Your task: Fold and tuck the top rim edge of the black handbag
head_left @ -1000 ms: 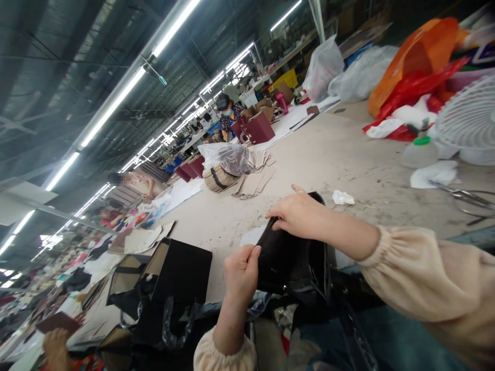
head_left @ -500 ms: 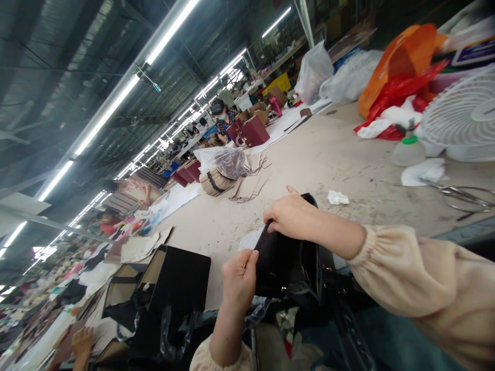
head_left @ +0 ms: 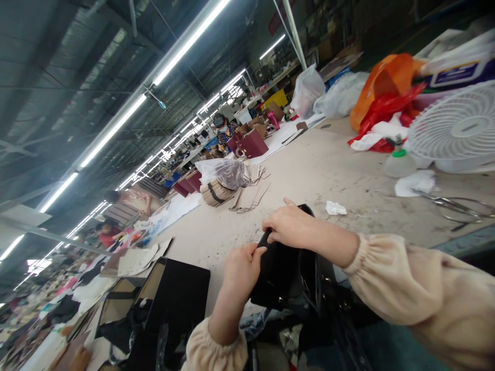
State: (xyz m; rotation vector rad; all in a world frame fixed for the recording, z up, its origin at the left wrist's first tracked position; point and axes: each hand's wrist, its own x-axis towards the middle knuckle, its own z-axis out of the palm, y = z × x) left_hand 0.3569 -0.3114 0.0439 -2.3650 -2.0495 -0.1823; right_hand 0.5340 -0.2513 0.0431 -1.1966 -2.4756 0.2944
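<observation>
"Where on the bench (head_left: pixel 309 170) is the black bag (head_left: pixel 278 275)?"
"At its near edge, probably for easy reach."
"And the fingers (head_left: pixel 249 249)?"
"Left hand (head_left: pixel 240 269) pinching the bag's top edge; right hand (head_left: pixel 290 226) curled over it, perhaps keeping it taut."

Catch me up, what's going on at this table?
A person is working on a black bag at the near edge of the table. The left hand grips its top edge, thumb against fingers, while the right hand holds the same edge a little farther along. Another black bag stands to the left. Off to the right are scissors and a white fan.
</observation>
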